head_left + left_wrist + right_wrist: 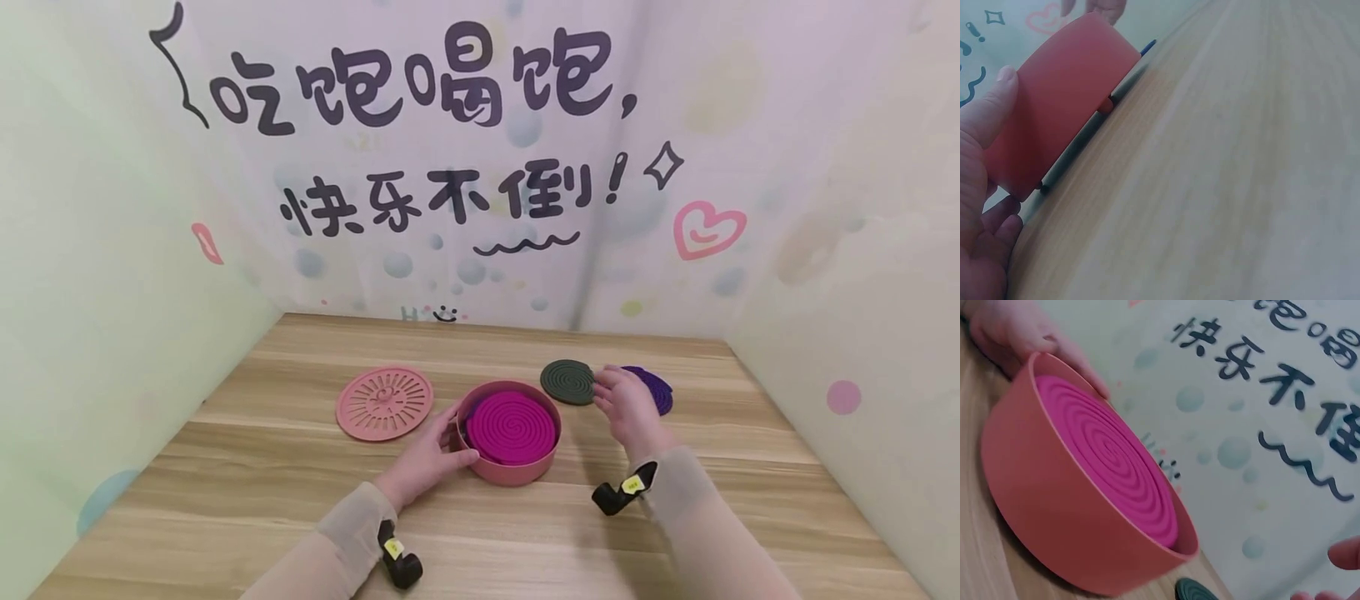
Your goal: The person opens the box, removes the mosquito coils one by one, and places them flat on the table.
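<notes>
My left hand (pixel 426 460) holds the left side of a round pink tin (pixel 512 473), its thumb near the front rim. Inside the tin lies a magenta mosquito coil (pixel 513 427), its spiral facing up, with something dark blue showing at its left edge. My right hand (pixel 628 408) is to the right, between a dark green coil (pixel 567 382) and a purple coil (pixel 654 390), which it partly covers. Its fingertips are near the green coil's right edge; whether they touch it I cannot tell. In the right wrist view only fingertips (pixel 1346 559) show, holding nothing.
To the left of the tin, a round pink slotted lid (pixel 385 403) lies flat on the wooden table (pixel 480 542). A printed cloth wall (pixel 450 275) stands behind the table, with pale walls at both sides.
</notes>
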`<state>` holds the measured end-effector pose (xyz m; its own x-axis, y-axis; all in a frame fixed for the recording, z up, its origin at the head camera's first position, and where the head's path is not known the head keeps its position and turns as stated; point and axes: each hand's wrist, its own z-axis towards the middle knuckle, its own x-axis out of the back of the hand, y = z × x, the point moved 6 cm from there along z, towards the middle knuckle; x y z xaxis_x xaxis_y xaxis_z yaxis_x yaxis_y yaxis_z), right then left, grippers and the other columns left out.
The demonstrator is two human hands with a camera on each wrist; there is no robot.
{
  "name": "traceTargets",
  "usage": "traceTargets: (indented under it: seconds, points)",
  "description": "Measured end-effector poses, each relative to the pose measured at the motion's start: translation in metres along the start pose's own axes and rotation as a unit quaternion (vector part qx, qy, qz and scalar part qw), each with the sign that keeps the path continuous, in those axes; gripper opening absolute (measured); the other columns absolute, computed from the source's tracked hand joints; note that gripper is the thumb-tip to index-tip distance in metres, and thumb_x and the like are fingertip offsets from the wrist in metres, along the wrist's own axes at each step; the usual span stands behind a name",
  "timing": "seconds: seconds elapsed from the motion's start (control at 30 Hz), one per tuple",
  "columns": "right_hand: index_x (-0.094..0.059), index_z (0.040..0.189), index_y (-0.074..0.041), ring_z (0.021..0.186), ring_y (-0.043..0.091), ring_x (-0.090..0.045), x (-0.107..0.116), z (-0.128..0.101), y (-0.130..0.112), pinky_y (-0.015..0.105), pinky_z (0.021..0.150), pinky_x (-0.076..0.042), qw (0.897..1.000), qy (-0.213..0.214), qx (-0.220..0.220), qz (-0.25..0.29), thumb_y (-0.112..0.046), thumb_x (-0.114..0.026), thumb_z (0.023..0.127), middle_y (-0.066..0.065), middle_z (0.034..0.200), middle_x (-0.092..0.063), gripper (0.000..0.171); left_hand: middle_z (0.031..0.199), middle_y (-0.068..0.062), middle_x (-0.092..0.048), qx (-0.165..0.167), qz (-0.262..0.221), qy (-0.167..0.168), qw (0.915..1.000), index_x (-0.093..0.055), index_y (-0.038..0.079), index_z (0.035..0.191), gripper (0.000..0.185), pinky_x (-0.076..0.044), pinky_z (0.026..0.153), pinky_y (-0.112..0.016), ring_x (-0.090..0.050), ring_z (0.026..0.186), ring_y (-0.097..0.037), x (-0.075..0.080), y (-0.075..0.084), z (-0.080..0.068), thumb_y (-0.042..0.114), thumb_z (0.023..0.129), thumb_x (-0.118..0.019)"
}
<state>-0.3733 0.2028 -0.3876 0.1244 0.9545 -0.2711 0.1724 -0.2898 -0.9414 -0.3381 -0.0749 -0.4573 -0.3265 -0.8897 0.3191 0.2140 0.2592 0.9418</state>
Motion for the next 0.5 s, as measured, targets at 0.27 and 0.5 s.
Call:
traceTargets:
  seconds: [0.27,0.5]
  points:
    - [-0.030,0.125,0.006,0.113,0.029,-0.035,-0.039,0.000,0.014,0.040,0.096,-0.027,0.989,-0.084,0.046,-0.111,-0.006,-0.052,0.084,0.019,0.122,-0.036,0.048,0.137,-0.008,-0.023,-0.001,-0.014,-0.015,0.9998,-0.017,0.019,0.138,0.080,-0.030,0.094,-0.036,-0.031,0.119,-0.025,0.000,0.021,-0.010,0.029,0.075,-0.066]
    - [-0.037,0.121,0.005,0.104,0.026,-0.045,-0.055,0.001,0.026,0.039,0.090,-0.035,0.978,-0.087,0.058,-0.181,-0.002,-0.056,0.079,0.022,0.116,-0.046,0.046,0.136,-0.002,-0.025,0.003,-0.019,-0.007,0.9998,-0.019,0.026,0.137,0.081,-0.031,0.093,-0.033,-0.033,0.118,-0.021,-0.001,0.007,-0.004,0.033,0.072,-0.067]
